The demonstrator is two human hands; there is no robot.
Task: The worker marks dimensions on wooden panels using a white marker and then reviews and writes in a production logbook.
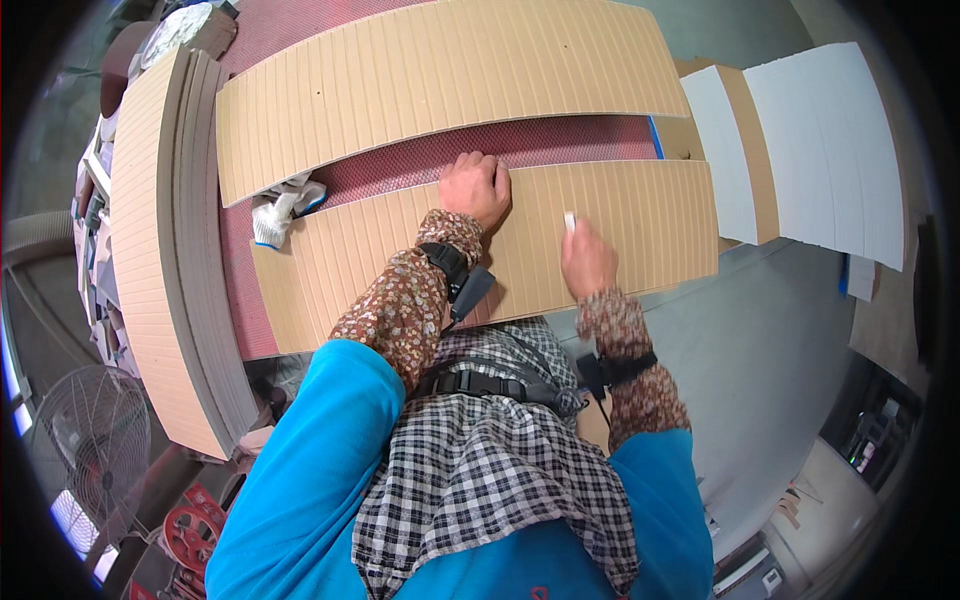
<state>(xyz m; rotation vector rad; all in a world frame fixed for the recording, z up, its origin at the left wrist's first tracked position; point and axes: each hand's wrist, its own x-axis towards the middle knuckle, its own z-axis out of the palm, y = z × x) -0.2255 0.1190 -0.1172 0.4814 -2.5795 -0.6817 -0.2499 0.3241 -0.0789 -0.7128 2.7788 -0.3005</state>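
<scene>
Right hand (pixel 588 260): fingers clamped on a small white piece (pixel 570 220), tip toward frame top, over the near tan panel (pixel 650 220). Left hand (pixel 475 190): fingers curled at that panel's upper edge; whether gripping, cannot tell. Panel mid-frame on red worktop (pixel 580 140), long axis left to right, right end higher. Grooves run crosswise.

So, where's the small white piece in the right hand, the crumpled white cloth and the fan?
Small white piece (pixel 570 220): head view, on its exposed tip.
Crumpled white cloth (pixel 277 211): head view, on its folded middle.
Fan (pixel 95 438): head view, on its wire guard.
</scene>
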